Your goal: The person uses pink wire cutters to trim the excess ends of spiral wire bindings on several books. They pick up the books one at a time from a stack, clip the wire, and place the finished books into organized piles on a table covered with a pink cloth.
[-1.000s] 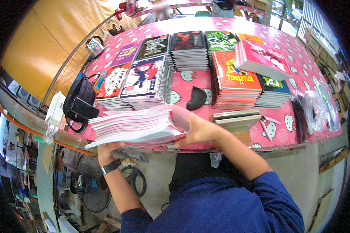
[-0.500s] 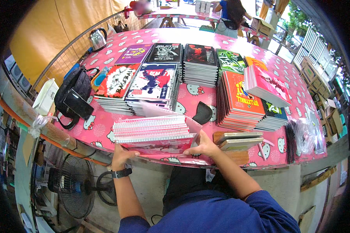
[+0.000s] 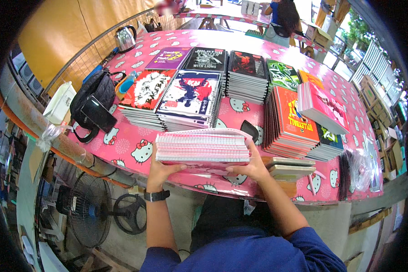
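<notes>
Between my two hands is a thick stack of spiral-bound notebooks [image 3: 199, 147] with pink covers, standing on its long edge near the table's front. My left hand [image 3: 161, 167] grips the stack's left end, thumb across the near cover. At the right end my right hand [image 3: 250, 165] clasps it the same way, fingers behind. Just beyond lie piles of notebooks: one with a white, blue and red cover [image 3: 188, 97], and a red-and-white one [image 3: 145, 90]. A dark curved piece [image 3: 250, 130] lies behind my right hand.
Right of my hands are a block of boards [image 3: 291, 167], orange notebooks [image 3: 288, 118] with pink notebooks [image 3: 324, 106] leaning on them, and clear plastic wrap [image 3: 361, 167]. A black bag [image 3: 93, 99] and phone [image 3: 97, 114] lie left. A fan [image 3: 88, 211] stands below. Another person [image 3: 281, 20] is at a far table.
The notebooks in my hands have been squared into a more even stack, the loose rear cover drawn in. My left hand has risen along the left end. The whole view has shifted slightly.
</notes>
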Motion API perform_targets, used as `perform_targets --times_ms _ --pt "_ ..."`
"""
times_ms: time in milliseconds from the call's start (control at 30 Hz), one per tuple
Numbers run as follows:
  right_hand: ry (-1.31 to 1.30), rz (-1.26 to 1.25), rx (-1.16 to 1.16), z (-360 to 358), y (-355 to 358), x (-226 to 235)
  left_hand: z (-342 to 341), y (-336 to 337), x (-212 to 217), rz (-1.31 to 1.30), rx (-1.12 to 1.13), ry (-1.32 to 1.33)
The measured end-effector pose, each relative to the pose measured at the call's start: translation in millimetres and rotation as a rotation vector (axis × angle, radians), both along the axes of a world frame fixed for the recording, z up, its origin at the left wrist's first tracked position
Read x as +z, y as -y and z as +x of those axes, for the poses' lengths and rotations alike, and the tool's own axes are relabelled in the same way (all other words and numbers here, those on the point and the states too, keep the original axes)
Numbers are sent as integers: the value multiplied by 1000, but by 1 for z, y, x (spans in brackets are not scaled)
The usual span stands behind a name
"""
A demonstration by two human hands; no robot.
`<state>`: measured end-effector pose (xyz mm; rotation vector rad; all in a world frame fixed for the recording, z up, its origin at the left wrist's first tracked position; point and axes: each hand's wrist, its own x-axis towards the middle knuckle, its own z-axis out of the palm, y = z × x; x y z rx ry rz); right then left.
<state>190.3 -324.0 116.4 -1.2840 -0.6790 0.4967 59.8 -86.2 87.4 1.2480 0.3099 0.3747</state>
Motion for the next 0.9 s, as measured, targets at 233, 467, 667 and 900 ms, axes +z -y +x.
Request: perform_targets --times_ms 233,467,667,900 --pt "150 16 -54 4 8 -8 -14 41 113 1381 170 157" --pt "205 -10 27 3 15 -21 9 69 114 1695 -262 -153" --pt "187 83 -12 -20 -2 -8 15 64 102 1747 -160 -155" --pt "252 -72 -78 -8 8 -20 -8 9 100 1862 134 -173"
